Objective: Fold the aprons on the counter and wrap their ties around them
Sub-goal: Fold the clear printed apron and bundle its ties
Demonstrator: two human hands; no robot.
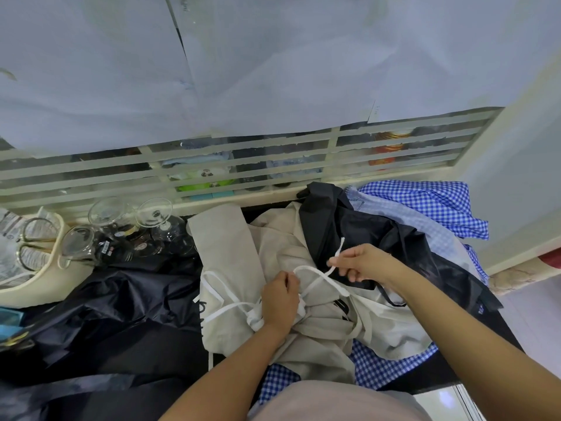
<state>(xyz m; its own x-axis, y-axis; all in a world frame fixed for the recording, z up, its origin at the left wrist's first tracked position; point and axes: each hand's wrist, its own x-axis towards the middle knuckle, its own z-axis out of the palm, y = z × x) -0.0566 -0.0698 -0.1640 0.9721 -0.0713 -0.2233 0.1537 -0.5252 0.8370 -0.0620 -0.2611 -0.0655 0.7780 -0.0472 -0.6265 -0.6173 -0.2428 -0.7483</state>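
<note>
A beige apron (230, 262) lies bunched on the dark counter, with white ties (315, 276) looping over it. My left hand (280, 299) grips the gathered beige cloth and one strand of the tie at the middle. My right hand (364, 262) pinches the free end of the white tie and holds it up above the apron. A black apron (364, 229) lies behind and under my right hand. A blue checked apron (431, 205) sits at the back right, and part of it shows under the beige one near the front edge.
Several upturned glass cups (136, 229) stand at the back left beside a cream tray (45, 284) holding scissors. More black cloth (106, 314) covers the counter's left side. A slatted window ledge (243, 171) runs behind. The counter's right edge drops to the floor.
</note>
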